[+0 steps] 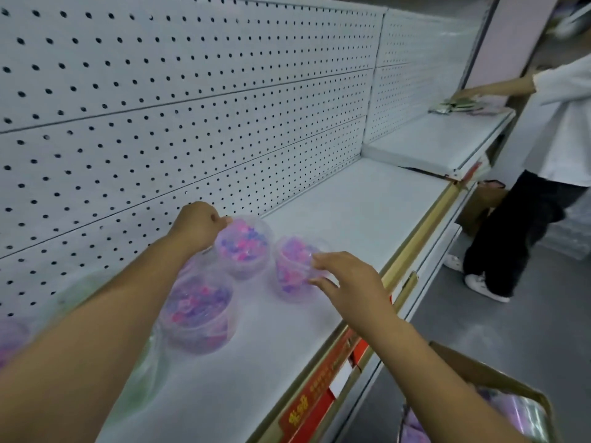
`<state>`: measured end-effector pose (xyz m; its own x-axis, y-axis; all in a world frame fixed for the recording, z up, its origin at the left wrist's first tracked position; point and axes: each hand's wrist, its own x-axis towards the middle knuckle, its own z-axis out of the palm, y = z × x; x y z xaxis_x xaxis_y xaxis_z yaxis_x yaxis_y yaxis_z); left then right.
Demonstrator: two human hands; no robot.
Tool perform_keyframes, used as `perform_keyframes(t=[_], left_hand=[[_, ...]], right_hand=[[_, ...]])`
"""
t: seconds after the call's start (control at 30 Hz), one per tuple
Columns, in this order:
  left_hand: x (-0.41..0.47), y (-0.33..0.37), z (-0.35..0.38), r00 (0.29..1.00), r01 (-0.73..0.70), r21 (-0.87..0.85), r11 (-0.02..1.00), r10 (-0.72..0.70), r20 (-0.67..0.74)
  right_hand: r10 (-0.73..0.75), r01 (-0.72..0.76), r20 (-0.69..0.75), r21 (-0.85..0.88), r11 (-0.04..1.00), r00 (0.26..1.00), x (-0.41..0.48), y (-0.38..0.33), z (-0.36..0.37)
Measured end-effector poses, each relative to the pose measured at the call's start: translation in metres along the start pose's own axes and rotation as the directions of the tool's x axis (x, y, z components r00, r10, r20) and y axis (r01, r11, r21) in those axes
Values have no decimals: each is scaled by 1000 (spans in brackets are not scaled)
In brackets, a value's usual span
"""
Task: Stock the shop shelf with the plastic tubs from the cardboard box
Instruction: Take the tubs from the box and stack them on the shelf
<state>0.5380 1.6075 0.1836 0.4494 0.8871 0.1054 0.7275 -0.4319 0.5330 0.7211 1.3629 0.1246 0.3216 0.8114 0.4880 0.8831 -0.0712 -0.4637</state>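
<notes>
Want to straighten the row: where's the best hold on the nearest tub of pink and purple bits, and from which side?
Take the nearest tub by its round side wall just under the lid, coming from the front right. It stands upright on the shelf. That side is open, while the left forearm passes along its left and the pegboard stands behind it.

The shelf [351, 199] runs from 7 o'clock up to 1 o'clock in the view, with the pegboard [192, 91] right behind it. Three tubs stand on it. The back tub [244, 247] is by the pegboard, the near tub [198, 311] just beside it at its 7 o'clock, and the front tub [292, 270] at its 4 o'clock. The person's left hand [198, 225] holds the back tub and the right hand [348, 282] holds the front tub. The cardboard box [479, 375] sits below the shelf at 5 o'clock, and another person [543, 155] stands at 2 o'clock.
</notes>
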Motion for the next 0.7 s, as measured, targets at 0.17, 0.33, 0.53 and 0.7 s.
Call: perform_keyframes(t=[0.17, 0.33, 0.53, 0.7], left_hand=[[-2, -9, -5, 997, -75, -31, 997, 76, 15], [-30, 3, -23, 971, -154, -35, 987, 158, 179], [-35, -11, -22, 944, -153, 163, 975, 96, 317], [-32, -24, -26, 946, -103, 276, 956, 9, 323]], right_hand=[[-102, 103, 65, -2, 995, 993, -1, 5, 10], [24, -24, 120, -2, 1000, 992, -3, -5, 2], [224, -241, 171, 84, 967, 959, 0, -14, 16], [199, -234, 256, 115, 965, 946, 10, -34, 30]])
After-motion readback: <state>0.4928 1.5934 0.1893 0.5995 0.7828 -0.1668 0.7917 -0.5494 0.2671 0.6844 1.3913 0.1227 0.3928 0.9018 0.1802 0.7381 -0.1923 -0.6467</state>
